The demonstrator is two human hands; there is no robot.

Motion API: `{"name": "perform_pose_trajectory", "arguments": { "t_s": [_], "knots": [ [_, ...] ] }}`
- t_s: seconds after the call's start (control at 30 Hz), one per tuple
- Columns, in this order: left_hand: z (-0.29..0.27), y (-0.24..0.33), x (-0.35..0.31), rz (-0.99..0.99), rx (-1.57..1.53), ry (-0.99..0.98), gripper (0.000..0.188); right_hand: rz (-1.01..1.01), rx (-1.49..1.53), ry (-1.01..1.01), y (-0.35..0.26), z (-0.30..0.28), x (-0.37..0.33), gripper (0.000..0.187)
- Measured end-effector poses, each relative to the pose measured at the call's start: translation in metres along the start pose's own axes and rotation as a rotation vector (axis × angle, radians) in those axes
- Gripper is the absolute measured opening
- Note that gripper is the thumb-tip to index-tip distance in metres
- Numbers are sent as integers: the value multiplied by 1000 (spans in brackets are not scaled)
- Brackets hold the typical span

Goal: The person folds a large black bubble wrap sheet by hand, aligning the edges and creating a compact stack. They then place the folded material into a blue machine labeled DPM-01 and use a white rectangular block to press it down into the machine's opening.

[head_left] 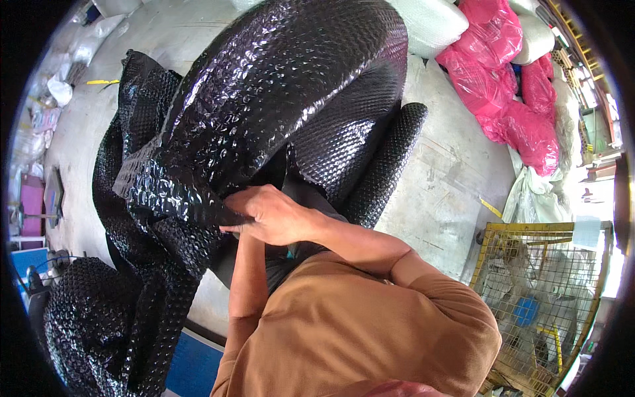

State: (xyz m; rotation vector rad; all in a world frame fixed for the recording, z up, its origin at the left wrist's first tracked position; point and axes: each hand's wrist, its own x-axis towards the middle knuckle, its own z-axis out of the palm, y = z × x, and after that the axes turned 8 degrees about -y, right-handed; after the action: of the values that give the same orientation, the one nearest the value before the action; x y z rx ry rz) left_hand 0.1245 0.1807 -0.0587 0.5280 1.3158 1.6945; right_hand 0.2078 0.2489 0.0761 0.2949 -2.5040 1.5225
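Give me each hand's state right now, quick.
Right hand: closed, gripping the edge of the black bubble wrap.
Left hand: hidden behind the right hand and the wrap; cannot be told.

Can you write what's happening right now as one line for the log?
right hand: gripping fold of shiny black bubble wrap sheet | left hand: hidden beneath right | nearby: pink plastic bags, yellow wire cage

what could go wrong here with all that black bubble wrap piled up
The right hand grips only one fold of the black bubble wrap, so the slick sheet may slip free. The left hand is hidden beneath, so its hold is unknown. Loose wrap trailing over the concrete floor could snag or trip someone.
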Motion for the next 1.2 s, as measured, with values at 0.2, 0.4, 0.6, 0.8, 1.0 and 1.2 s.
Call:
{"name": "perform_pose_trajectory", "arguments": {
  "t_s": [0.2,0.4,0.6,0.8,1.0,1.2],
  "knots": [
    [1,-4,-25,19,-59,33,71,-15,-71,-64,-20,-2,-11,36],
    [-5,21,0,92,26,-10,62,-146,-121,238,-58,-40,23,37],
    [3,-27,-10,49,183,-122,55,-380,-123,-149,-62,11,49,55],
    [-12,41,6,260,-454,-18,48,73,-563,658,13,-8,-18,112],
    [-50,124,-33,755,-619,-311,49,897,-391,300,149,29,-129,55],
    [-129,68,-31,691,100,388,45,905,-42,765,144,-30,-132,33]
  ]
}}
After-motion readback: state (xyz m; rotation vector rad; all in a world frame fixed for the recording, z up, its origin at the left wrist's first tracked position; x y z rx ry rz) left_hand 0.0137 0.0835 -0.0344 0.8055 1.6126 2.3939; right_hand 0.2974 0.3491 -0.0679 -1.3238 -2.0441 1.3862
